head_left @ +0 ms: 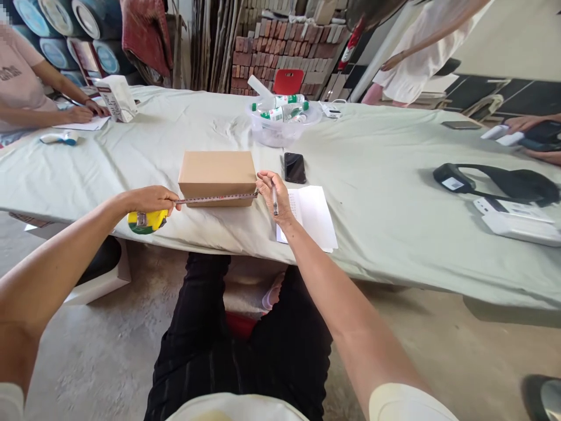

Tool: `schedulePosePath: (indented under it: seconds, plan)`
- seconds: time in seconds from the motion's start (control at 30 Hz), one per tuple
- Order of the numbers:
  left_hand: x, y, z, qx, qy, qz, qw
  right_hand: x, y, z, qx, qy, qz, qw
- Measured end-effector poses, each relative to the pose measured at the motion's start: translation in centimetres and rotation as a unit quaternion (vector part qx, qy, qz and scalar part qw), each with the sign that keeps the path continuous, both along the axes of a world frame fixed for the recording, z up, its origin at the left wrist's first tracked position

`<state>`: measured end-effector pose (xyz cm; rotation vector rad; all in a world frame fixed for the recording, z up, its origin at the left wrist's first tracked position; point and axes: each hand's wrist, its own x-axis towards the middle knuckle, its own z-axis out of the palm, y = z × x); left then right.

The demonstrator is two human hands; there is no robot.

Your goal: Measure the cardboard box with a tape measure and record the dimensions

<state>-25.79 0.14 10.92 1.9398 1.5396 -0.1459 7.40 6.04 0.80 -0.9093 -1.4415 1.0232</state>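
Note:
A closed brown cardboard box (217, 169) sits near the table's front edge. Stretched along its front face is the blade of a tape measure (146, 222), whose yellow and green case hangs below my left hand (153, 199). That hand is closed, gripping the blade just left of the box. My right hand (275, 196) is at the box's right front edge, by the blade's end, with a pen (274, 200) held in its fingers. Whether those fingers also pinch the blade's end I cannot tell. Under the right wrist lies an open notebook (313, 216) with some writing on it.
Behind the notebook lies a black phone (294, 168). A clear plastic basin (280, 135) of bottles stands farther back. On the right are a black head strap device (504, 181) and a white box (519, 222). People are at the table's left and right; one writes on paper (85, 124).

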Motion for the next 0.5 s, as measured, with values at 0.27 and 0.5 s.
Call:
schedulePosePath:
  seconds: [0.27, 0.5]
  plan:
    - [-0.7, 1.0, -0.3, -0.008, -0.034, 0.046, 0.998, 0.2, 0.5, -0.3, 0.045, -0.121, -0.016, 0.991]
    - [-0.4, 1.6, -0.3, 0.011, 0.002, 0.073, 0.997, 0.6, 0.7, -0.2, 0.074, -0.145, -0.019, 0.986]
